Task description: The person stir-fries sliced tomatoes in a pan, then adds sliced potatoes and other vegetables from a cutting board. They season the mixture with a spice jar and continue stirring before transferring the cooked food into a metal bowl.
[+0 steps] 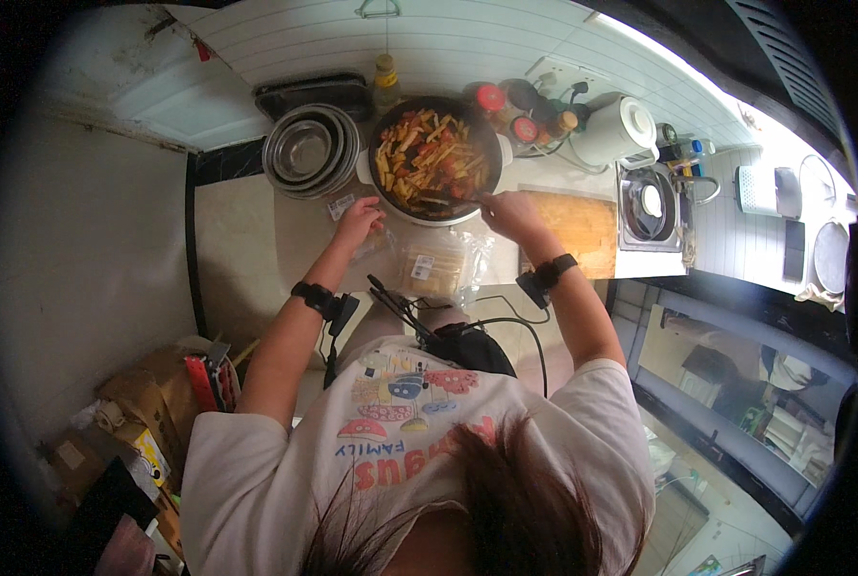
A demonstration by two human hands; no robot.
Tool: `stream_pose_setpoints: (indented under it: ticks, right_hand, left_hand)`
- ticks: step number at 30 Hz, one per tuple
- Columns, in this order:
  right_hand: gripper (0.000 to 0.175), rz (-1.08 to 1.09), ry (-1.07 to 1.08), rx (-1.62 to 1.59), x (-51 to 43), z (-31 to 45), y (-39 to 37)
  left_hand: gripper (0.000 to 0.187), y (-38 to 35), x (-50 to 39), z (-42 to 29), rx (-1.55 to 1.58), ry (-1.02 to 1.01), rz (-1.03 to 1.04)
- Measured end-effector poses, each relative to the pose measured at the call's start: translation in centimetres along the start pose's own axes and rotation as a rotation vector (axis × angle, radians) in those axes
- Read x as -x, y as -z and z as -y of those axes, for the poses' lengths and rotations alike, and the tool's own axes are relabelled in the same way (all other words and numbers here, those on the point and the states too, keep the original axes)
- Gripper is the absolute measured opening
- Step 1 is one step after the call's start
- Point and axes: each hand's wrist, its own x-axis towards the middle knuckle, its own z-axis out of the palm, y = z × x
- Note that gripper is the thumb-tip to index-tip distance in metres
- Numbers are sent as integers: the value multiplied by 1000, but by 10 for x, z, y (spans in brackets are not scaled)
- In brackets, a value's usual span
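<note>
A round electric pan (434,218) with white side handles stands on the counter before me, holding cut strips of food with red pieces (432,155) in sauce. At the pan's lower right rim, my right hand (504,214) is closed on the handle of a utensil, its dark head (436,196) lying in the food. My left hand (362,219) is just off the pan's lower left side, fingers slightly bent, with nothing seen in it. Beneath and beside it lies a clear plastic package with a label (341,207). A second clear package of pale sticks (434,266) lies at the counter's near edge.
Nested metal bowls (303,151) stand left of the pan, with a black tray (313,93) and a bottle (385,83) behind. Lidded jars (524,129) and a white kettle (616,133) are at the back right. A wooden cutting board (573,227) lies beside the sink (677,216).
</note>
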Motion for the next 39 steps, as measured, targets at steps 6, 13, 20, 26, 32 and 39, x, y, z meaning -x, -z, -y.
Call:
stream_pose_setpoints:
  ticks: [6, 13, 20, 26, 32, 39]
  right_hand:
    - [16, -191, -120, 32, -20, -23, -4]
    - [16, -156, -121, -79, -42, -10, -14]
    - [17, -274, -250, -86, -71, 15, -16]
    - [24, -301, 306, -46, -131, -17, -76]
    - [15, -149, -17, -921, -69, -27, -92]
    - [19, 76, -680, -1694, 13, -17, -75]
  left_hand:
    - [41, 4, 6, 1, -1, 14, -4]
    - [40, 1, 12, 2, -9, -1, -9]
    - [39, -4, 18, -5, 47, -22, -9]
    - [39, 0, 21, -3, 33, -33, -12]
    - [39, 10, 18, 7, 46, -69, -13]
    - [39, 11, 22, 6, 12, -59, -6]
